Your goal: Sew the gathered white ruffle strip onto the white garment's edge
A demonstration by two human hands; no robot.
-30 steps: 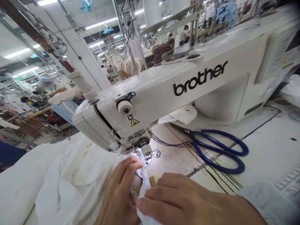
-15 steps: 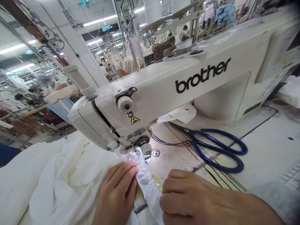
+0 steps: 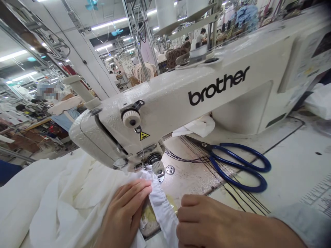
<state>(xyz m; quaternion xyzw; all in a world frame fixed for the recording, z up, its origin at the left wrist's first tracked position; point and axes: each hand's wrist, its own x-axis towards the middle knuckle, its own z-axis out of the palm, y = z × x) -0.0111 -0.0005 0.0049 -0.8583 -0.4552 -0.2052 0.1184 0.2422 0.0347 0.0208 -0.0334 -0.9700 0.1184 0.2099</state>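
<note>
A white "brother" sewing machine point(image 3: 181, 93) stands across the table, its presser foot point(image 3: 159, 172) just beyond my hands. A white fabric strip point(image 3: 162, 210) runs from under the foot toward me. My left hand point(image 3: 124, 213) lies flat on the bunched white fabric point(image 3: 64, 199), fingers together, pressing the strip's left edge. My right hand point(image 3: 207, 222) is curled, its fingers pinching the strip's right edge near the bottom of the view.
Blue-handled scissors point(image 3: 238, 167) lie on the table to the right, over several dark thread lines point(image 3: 186, 158). A folded white scrap point(image 3: 199, 125) sits under the machine arm. Another person point(image 3: 59, 103) works at a bench far left. A printed ruler point(image 3: 318, 196) marks the table's right edge.
The strip has been drawn out longer from the foot toward me. My right hand has slid back and right along it; my left hand has flattened on the fabric.
</note>
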